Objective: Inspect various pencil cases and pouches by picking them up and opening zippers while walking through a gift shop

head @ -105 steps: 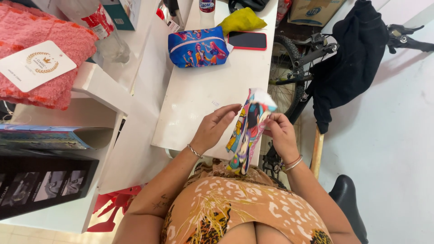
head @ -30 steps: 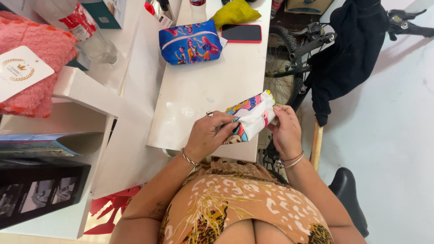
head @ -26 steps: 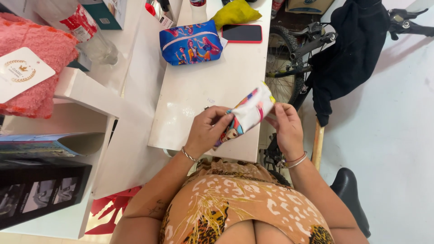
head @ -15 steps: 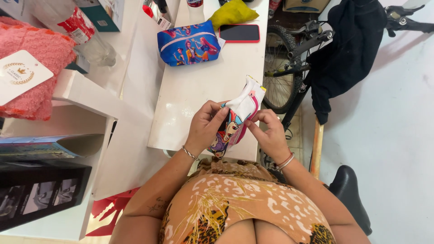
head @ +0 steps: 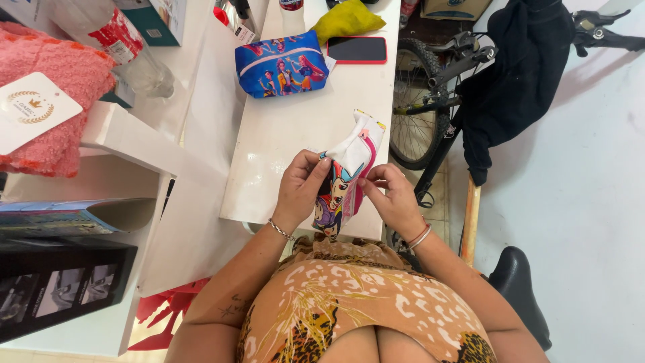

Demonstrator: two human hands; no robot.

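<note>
Soft printed fabric, white-lined and edged in pink, makes up the small pouch [head: 346, 176] that both hands hold just above the near edge of the white table [head: 295, 128]; the left hand [head: 301, 191] pinches its left side between thumb and fingertips, and the right hand [head: 392, 198] is closed on its right edge, fingers curled in. Half a second ago the pouch sat bunched and lower between the hands; now it stands taller, its pale lining pushed up and out at the top, so the work seems to be one of turning or opening the cloth, and it looks only partly through, since the cartoon print still faces outward lower down. The fabric is limp and creased, folding wherever it is pressed. Farther along the table lies a second, plumper blue pouch [head: 282, 64] with a similar glossy print, then a flat red-cased phone [head: 357, 49] and a crumpled yellow cloth [head: 346, 19]; a dark garment [head: 521, 81] hangs over a bicycle [head: 437, 101] at the right.
</note>
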